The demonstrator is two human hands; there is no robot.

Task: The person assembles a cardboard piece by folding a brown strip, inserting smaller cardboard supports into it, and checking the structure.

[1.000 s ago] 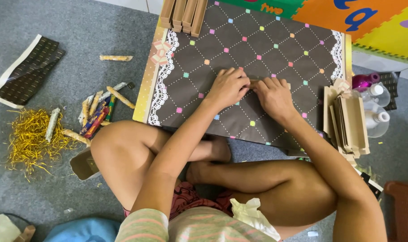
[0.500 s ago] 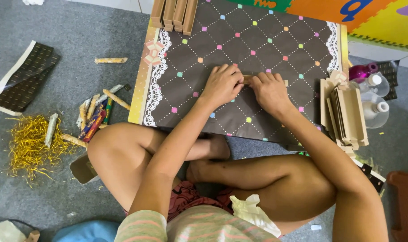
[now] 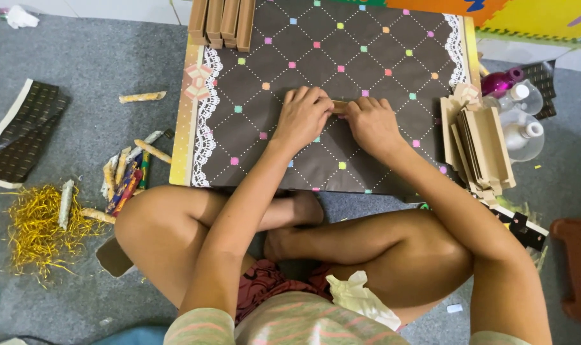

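Where the two hands meet, a small tan piece shows between them, a short flat strip of what looks like cardboard, mostly covered by fingers so that only its middle is visible. It lies on the dark brown sheet, near the sheet's centre. The left hand is curled palm down, fingers bent and closed over the left end of the strip, knuckles raised. The right hand mirrors it, fingers folded and pinching the right end, thumb tucked out of sight. Both hands press down onto the sheet.

That sheet is patterned with dotted white diamond lines and small coloured squares, edged with white lace on its left and right sides, and it covers a low board on the grey carpet. At its top edge lies a row of tan folded strips; at its right edge, a stack of similar tan pieces. Clear bottles and a magenta bottle stand just beyond that stack. To the left, on the carpet, lie wrapped sticks, a heap of yellow shredded paper and a dark patterned folded sheet. The person sits cross-legged, knees just below the board.
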